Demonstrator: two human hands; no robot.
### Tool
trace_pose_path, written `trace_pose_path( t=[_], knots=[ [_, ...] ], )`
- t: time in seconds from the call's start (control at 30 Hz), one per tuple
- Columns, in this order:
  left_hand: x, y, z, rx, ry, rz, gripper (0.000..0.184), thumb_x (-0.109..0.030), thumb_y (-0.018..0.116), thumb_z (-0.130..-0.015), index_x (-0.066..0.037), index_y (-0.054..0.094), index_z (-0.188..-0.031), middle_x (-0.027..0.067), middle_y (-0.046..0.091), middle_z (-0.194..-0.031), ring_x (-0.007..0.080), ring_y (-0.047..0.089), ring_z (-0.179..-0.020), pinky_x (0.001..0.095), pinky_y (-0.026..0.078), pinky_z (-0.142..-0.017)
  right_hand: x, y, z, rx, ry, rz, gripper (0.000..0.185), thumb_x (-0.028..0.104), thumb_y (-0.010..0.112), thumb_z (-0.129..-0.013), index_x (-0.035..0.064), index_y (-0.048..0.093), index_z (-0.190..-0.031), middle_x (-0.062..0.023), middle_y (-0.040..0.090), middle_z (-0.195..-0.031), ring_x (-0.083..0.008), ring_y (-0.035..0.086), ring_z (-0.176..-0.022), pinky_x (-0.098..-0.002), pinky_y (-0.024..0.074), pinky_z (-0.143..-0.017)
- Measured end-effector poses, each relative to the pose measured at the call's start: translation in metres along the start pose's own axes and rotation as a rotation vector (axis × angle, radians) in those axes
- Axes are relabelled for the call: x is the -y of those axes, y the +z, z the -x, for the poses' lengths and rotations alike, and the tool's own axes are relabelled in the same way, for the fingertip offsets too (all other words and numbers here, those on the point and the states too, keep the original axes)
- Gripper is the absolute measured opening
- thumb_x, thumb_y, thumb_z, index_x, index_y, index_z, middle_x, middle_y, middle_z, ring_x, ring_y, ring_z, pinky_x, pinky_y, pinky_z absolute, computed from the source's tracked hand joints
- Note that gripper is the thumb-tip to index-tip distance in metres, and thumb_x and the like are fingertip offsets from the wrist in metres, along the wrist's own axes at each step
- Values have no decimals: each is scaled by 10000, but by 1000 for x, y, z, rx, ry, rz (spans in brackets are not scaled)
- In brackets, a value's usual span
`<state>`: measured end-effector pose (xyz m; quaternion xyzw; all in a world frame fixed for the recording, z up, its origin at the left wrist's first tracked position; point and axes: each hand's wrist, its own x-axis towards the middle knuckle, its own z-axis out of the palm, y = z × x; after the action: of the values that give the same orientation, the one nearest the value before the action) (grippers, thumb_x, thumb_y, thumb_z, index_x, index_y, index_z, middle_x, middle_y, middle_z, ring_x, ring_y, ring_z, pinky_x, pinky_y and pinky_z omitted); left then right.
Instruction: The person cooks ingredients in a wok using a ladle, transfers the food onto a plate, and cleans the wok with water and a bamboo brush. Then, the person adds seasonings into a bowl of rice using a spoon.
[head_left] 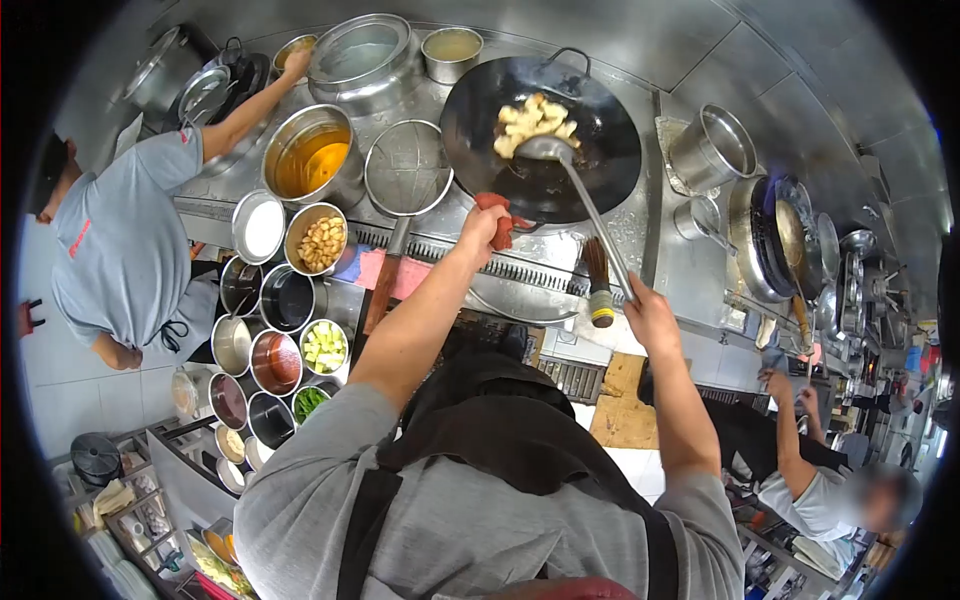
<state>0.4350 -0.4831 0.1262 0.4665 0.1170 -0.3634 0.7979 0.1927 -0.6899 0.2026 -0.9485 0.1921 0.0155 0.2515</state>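
A large black wok (600,130) sits on the steel range with pale yellowish food pieces (530,118) in its middle. My left hand (484,232) is closed around a red cloth (503,222) at the wok's near rim. In my right hand (652,316) I grip the long handle of a metal ladle (544,149); its bowl rests against the food. Left of the wok, a round mesh strainer (408,165) with a wooden handle lies over the counter edge. Below the wok, a bamboo brush (598,280) with yellow binding stands near my right hand.
On the left are a pot of orange oil (318,160), a large steel pot (362,60) and several ingredient containers (322,345). A co-worker (130,230) reaches over the range there. Steel pots (712,148) stand at right; another person (820,490) works at lower right.
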Motion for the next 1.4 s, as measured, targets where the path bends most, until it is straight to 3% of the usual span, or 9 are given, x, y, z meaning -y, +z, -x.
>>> trace_pose_path(
  t=[0.1, 0.2, 0.4, 0.53, 0.9, 1.07, 1.2, 1.27, 1.4],
  knots=[
    [44, -44, 30, 46, 2, -49, 367, 54, 420, -713, -52, 459, -1062, 146, 601, -788, 266, 641, -652, 338, 438, -403, 18, 18, 5, -105, 7, 116, 575, 73, 620, -793, 50, 430, -1336, -254, 610, -930, -400, 607, -809, -475, 477, -722],
    [26, -25, 107, -77, -60, -69, 411, 47, 454, -650, -82, 475, -1040, 105, 549, -717, 212, 604, -605, 294, 344, -356, 29, -16, 51, -161, -49, 12, 545, 27, 618, -781, 43, 472, -1307, -246, 613, -908, -403, 606, -789, -450, 482, -715],
    [-12, 9, 24, 36, -54, 105, 223, -56, 542, -766, -107, 511, -980, 37, 501, -681, 199, 531, -553, 326, 369, -436, 35, -69, 77, 86, 160, -120, 516, -11, 647, -734, 29, 551, -1239, -195, 593, -752, -288, 593, -643, -373, 484, -664],
    [8, -7, -14, 36, -57, -26, 194, -46, 495, -789, -85, 501, -979, 83, 544, -695, 190, 479, -499, 344, 381, -419, 16, -27, 25, -28, -13, 70, 481, 82, 596, -774, 10, 528, -1244, -261, 624, -860, -417, 600, -800, -442, 478, -731],
    [0, 4, 59, 66, -11, 58, 268, -53, 518, -765, -113, 482, -1023, 72, 597, -869, 214, 629, -742, 304, 394, -447, 38, -64, 86, 36, 154, -140, 497, 31, 647, -760, 28, 533, -1243, -241, 632, -881, -378, 630, -827, -438, 483, -724],
    [0, 1, -13, 57, -32, -2, 159, -58, 535, -791, -92, 520, -946, 47, 509, -644, 171, 467, -493, 308, 366, -429, 26, -36, 33, 18, -9, 53, 458, 81, 586, -801, 50, 504, -1250, -234, 628, -857, -416, 612, -803, -493, 474, -734],
    [35, -39, 22, 235, -90, -112, 280, 18, 425, -719, -38, 495, -984, 140, 647, -835, 199, 591, -596, 337, 429, -440, 12, 20, 10, -130, -35, 97, 470, 85, 575, -814, 32, 473, -1270, -272, 609, -888, -423, 596, -848, -499, 475, -769],
    [37, -33, 64, 9, -44, -119, 400, 70, 376, -666, 10, 479, -1048, 177, 616, -982, 255, 583, -560, 405, 550, -557, 27, 2, 31, -116, 18, 0, 488, 64, 590, -805, 44, 477, -1279, -260, 611, -921, -421, 592, -862, -498, 473, -773],
    [5, -12, 27, -10, -17, -11, 280, 20, 435, -703, -34, 518, -966, 136, 593, -685, 223, 541, -497, 313, 388, -380, 2, -24, 69, -88, -22, -65, 506, 59, 603, -798, 56, 476, -1287, -233, 621, -941, -418, 592, -883, -497, 465, -796]
  ],
)
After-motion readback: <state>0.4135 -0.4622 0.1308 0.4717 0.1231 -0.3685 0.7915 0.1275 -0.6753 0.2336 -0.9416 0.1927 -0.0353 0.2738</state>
